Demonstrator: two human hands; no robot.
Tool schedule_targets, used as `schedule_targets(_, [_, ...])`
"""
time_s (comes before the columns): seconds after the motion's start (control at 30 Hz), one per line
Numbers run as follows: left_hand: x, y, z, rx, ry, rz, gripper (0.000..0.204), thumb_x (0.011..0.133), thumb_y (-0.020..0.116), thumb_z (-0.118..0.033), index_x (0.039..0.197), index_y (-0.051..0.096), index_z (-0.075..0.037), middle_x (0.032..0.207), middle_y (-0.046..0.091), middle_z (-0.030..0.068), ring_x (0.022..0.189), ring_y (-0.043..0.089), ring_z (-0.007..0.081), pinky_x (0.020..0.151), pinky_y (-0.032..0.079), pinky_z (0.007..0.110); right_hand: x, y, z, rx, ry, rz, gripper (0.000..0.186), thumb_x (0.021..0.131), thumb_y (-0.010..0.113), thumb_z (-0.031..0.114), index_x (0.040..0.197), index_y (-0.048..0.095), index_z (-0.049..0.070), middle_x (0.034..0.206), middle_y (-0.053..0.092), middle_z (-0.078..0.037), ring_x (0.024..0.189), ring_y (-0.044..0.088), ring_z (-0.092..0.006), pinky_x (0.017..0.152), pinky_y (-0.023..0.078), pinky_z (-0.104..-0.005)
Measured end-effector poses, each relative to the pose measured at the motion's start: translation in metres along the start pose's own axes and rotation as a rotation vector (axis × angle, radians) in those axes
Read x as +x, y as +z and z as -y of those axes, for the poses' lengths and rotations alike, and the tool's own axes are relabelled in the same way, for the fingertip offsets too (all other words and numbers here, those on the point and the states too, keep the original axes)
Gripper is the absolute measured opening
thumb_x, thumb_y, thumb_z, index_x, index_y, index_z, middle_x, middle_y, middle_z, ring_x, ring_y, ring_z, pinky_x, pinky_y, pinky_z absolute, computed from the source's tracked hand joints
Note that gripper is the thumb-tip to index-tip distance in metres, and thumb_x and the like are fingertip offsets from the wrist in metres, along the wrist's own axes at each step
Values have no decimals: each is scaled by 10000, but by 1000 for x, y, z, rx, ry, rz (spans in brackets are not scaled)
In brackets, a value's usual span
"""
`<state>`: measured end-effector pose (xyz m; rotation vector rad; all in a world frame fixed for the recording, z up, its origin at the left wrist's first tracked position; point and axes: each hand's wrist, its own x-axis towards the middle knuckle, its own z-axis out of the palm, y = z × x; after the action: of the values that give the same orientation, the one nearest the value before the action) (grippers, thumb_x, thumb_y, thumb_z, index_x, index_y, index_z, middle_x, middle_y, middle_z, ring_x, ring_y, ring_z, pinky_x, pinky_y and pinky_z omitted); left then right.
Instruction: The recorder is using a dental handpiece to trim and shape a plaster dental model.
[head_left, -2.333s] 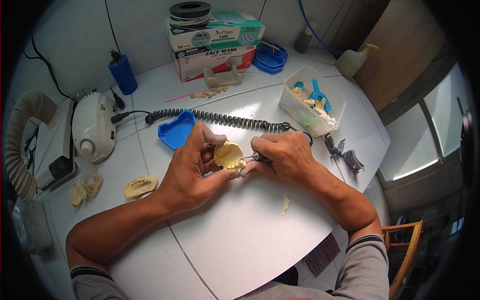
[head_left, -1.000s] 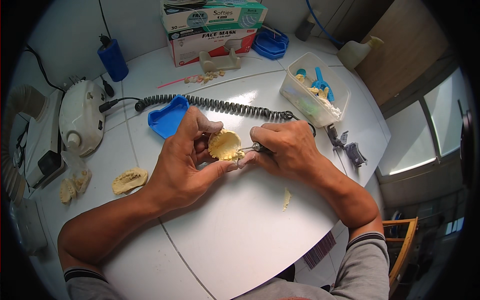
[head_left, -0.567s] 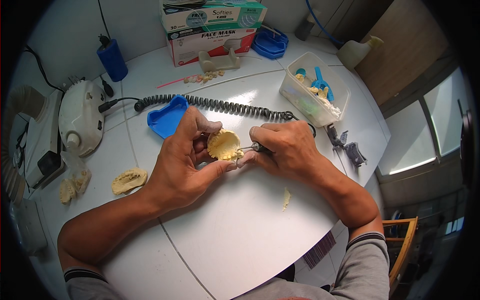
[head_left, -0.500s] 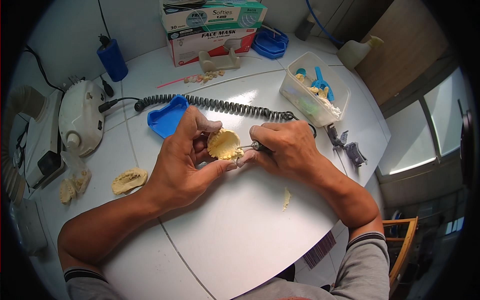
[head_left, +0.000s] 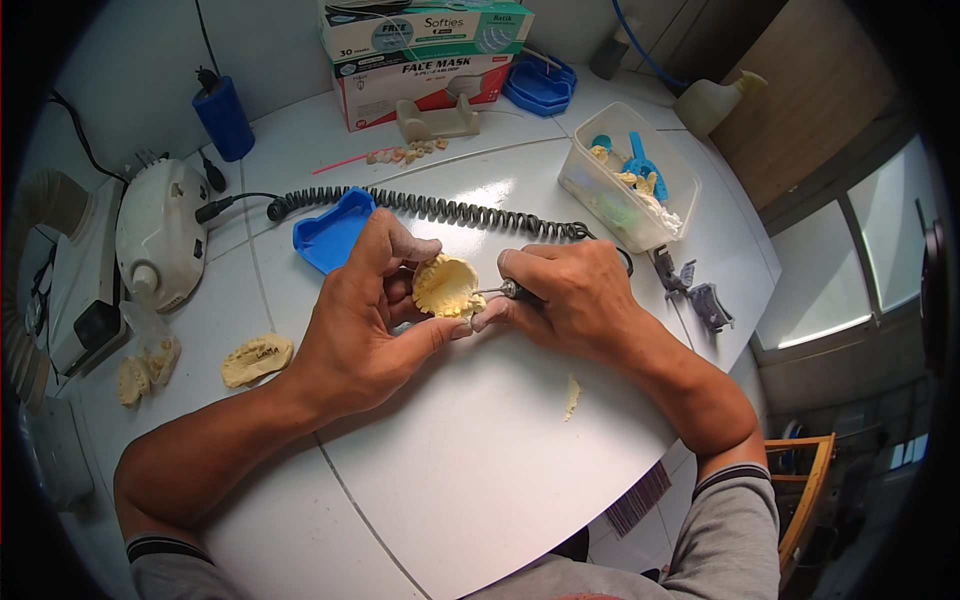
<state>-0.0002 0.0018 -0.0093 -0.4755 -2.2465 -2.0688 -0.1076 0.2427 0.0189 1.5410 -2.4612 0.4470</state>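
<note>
A pale yellow plaster dental cast [head_left: 446, 283] is held at the centre by my left hand [head_left: 375, 330], its fingers around it and the tooth rim showing. My right hand [head_left: 568, 300] grips a rotary handpiece [head_left: 512, 289] with a thin metal bit at the cast's lower right edge. The right fingertips meet the left thumb below the cast. A black coiled cord [head_left: 430, 210] runs from a white motor unit [head_left: 158, 240] across the worktop. A blue open tray [head_left: 322, 238] lies behind my left hand. A pale sliver of material [head_left: 572, 395] rests below my right hand.
The white worktop [head_left: 480, 480] holds another cast [head_left: 255, 362], bagged pieces [head_left: 160, 355], a plastic tub [head_left: 660, 230], grey metal parts [head_left: 710, 305], stacked boxes [head_left: 420, 90], blue trays [head_left: 540, 90], small teeth pieces [head_left: 405, 155], a blue cylinder [head_left: 222, 125] and a spray bottle [head_left: 705, 105].
The whole view has shifted, so things sit higher and further left than at first. My hands keep the same grip, with the bit still at the cast's edge.
</note>
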Motion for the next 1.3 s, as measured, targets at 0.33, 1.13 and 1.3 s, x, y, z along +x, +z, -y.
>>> schedule_targets(0.33, [0,0,-2,9,-18,0,594,956,766,103,1305,346,-129,1308,544,114,1282,660,179,1165,591,368,-1,-1,0,5,-15,1,375,842,898,391,854,664,98,683,637,-61,576,659,-308,503,479,-431])
schedule_targets(1.13, [0,0,-3,-25,-26,-13,577,960,781,82,1292,353,-119,1291,558,107,1267,677,185,1160,601,362,0,-1,1,12,-23,12,488,948,804,525,795,624,98,663,652,-82,558,662,-307,508,496,-443])
schedule_targets(1.3, [0,0,-4,-23,-32,-17,577,960,780,83,1281,346,-121,1292,556,106,1266,675,182,1161,600,367,0,-1,1,7,-21,0,490,943,807,529,795,629,98,659,650,-78,554,661,-303,503,493,-442])
